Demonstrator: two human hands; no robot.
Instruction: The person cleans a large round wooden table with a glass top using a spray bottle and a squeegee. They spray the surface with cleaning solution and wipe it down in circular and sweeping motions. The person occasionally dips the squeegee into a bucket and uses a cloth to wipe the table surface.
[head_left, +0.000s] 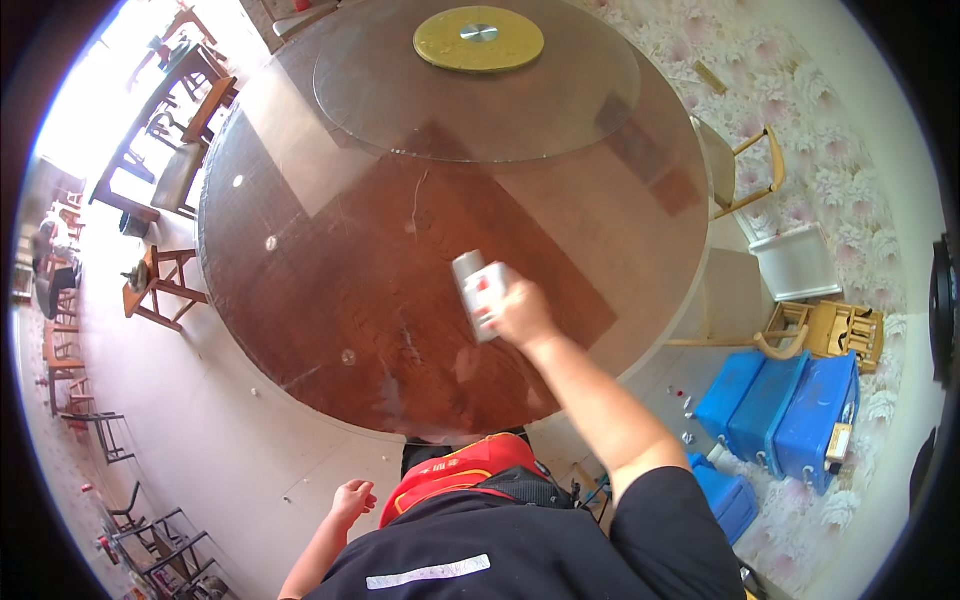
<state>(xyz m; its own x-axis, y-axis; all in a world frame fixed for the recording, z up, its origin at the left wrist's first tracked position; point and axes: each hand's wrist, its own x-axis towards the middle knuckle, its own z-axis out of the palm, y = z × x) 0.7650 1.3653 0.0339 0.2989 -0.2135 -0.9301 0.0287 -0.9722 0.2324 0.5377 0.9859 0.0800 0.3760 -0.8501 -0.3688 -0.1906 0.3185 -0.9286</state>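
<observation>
A large round wooden table (352, 300) under a clear plastic cover lies before me. My right hand (521, 311) is over the table's near half, closed around a blurred white and grey handheld object (478, 292) with a red spot; its exact kind cannot be told, nor whether it touches the cover. At the far side is a round glass turntable (480, 120) with a gold-coloured disc (442, 45) at its middle. My left hand (352, 501) hangs beside my body, off the table's near edge, its fingers curled and nothing visible in them.
Blue plastic bins (810, 420) stand at the right, near a wooden child's chair (847, 330) and a white tray-like item (796, 262). At the left are a wooden stool (154, 281) and a dark bin (136, 225). Small litter lies on the floor. A person (58, 262) is at the far left.
</observation>
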